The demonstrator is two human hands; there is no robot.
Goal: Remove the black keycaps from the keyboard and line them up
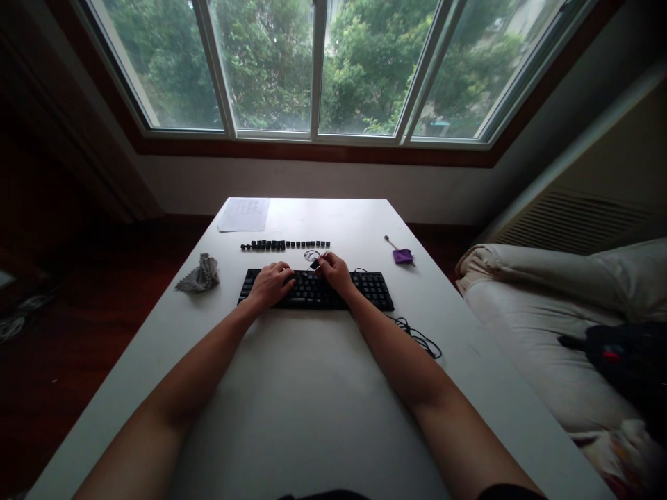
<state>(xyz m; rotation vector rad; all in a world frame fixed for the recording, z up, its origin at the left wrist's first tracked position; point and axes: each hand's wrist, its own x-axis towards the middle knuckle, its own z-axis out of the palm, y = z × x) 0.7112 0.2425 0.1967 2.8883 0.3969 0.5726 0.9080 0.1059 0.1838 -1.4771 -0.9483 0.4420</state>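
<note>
A black keyboard (307,300) lies across the white table, several of its keys hidden under my hands. My left hand (272,283) rests on its left part, fingers stretched out and lightly spread, holding nothing. Above the keyboard's middle, my right hand (335,269) is closed in a pinch on what looks like a wire keycap puller (311,255), its thin loop showing beyond the fingertips. A small black keycap (315,264) shows at those fingertips. Behind the keyboard stand loose black keycaps (268,245) in a row, bunched closer on the left.
A crumpled grey cloth (201,274) lies at the left, and white paper (244,214) at the far left corner. To the right are a small brush (388,240), a purple cloth (403,256) and a coiled black cable (422,339). A sofa (531,333) stands beside the table.
</note>
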